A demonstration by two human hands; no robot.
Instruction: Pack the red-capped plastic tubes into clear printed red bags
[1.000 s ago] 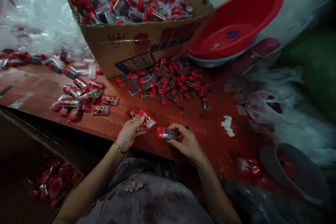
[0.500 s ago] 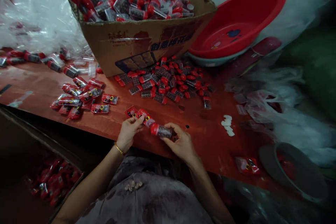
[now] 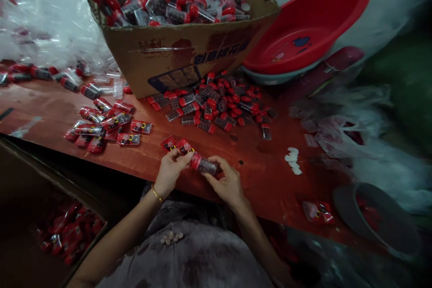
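A clear tube of dark pieces with a red cap [image 3: 204,164] is held between my hands near the table's front edge. My right hand [image 3: 227,183] grips its clear end. The fingers of my left hand [image 3: 174,168] are closed at its red end. Just beyond my left fingers lie red printed packets [image 3: 168,143] on the red table [image 3: 263,175]. Farther back is a pile of red-capped tubes [image 3: 216,103]. Another group of red printed packets [image 3: 104,123] rests to the left.
A cardboard box [image 3: 182,49] full of capped tubes stands at the back. Right of it is a red basin [image 3: 310,31]. White pieces [image 3: 293,160], a packet [image 3: 318,212] and a grey bowl [image 3: 381,220] are at right. A lower box [image 3: 104,229] holds red packets.
My left hand has moved right from the red printed packet to the tube's red end. My right hand has shifted slightly left with the tube.
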